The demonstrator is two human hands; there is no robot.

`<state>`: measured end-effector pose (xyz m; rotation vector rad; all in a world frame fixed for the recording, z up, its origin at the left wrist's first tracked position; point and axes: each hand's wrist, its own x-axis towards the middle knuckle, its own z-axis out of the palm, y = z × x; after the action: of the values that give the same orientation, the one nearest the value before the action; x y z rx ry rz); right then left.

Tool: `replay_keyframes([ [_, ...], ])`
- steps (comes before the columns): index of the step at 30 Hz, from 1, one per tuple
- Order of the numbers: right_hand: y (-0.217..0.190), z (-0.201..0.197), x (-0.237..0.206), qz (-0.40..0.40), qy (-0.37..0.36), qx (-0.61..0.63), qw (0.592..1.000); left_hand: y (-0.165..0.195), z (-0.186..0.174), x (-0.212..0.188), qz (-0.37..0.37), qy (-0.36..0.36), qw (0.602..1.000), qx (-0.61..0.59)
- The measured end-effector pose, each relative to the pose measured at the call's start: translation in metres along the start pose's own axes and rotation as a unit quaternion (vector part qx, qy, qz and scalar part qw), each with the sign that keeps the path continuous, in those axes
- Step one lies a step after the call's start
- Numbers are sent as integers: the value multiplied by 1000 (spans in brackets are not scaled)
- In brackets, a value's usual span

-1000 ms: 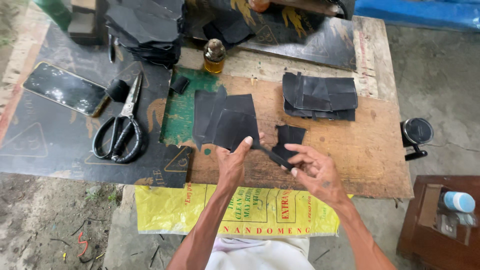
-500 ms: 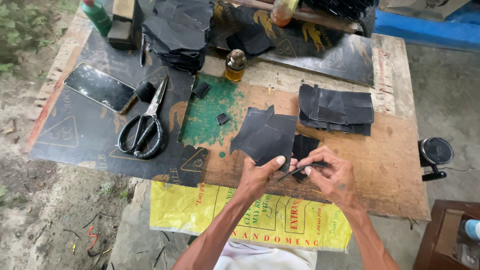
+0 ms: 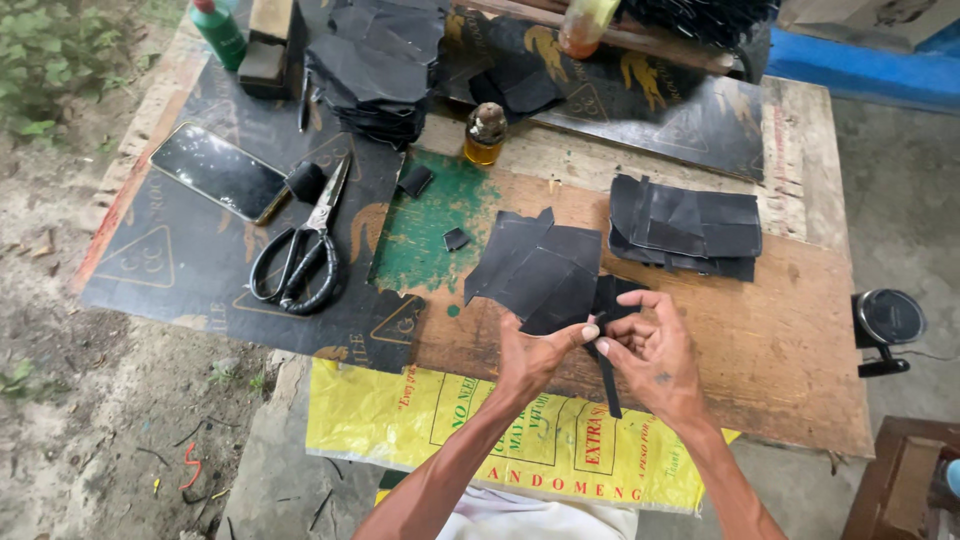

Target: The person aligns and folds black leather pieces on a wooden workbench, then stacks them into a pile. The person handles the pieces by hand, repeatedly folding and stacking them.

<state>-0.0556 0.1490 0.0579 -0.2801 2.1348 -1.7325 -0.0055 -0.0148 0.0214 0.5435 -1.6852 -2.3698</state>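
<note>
Your left hand (image 3: 530, 355) and right hand (image 3: 650, 355) pinch a thin black strip (image 3: 607, 372), matt and pliant like leather or rubber sheet. At twelve o'clock from your hands lies a stack of black sheets (image 3: 540, 270) of the same dull, smooth finish; at two o'clock another pile of black pieces (image 3: 690, 228) has a faint sheen. The bench (image 3: 780, 330) is bare wood, rough and stained, with a patch of worn green paint (image 3: 430, 225). At ten o'clock you have scissors (image 3: 300, 255) with bright metal blades and glossy black handles, on a matt black printed board (image 3: 180, 270). A phone (image 3: 218, 172) shows glossy glass. A yellow plastic sack (image 3: 480, 420) hangs at the bench's near edge, slightly shiny.
</note>
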Motion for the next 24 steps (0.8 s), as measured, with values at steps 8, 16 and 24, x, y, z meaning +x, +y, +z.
replay_keyframes([
  [8, 12, 7, -16, -2, -30, -5, 1000, 20, -6, 11, -10, 79, 996, 50],
  [16, -2, 9, -23, -27, -106, 4, 994, -12, -23, 20, 30, 61, 997, 41],
  [24, -15, -13, -9, 5, 10, 43, 999, -30, -50, 41, -64, 30, 966, -248],
])
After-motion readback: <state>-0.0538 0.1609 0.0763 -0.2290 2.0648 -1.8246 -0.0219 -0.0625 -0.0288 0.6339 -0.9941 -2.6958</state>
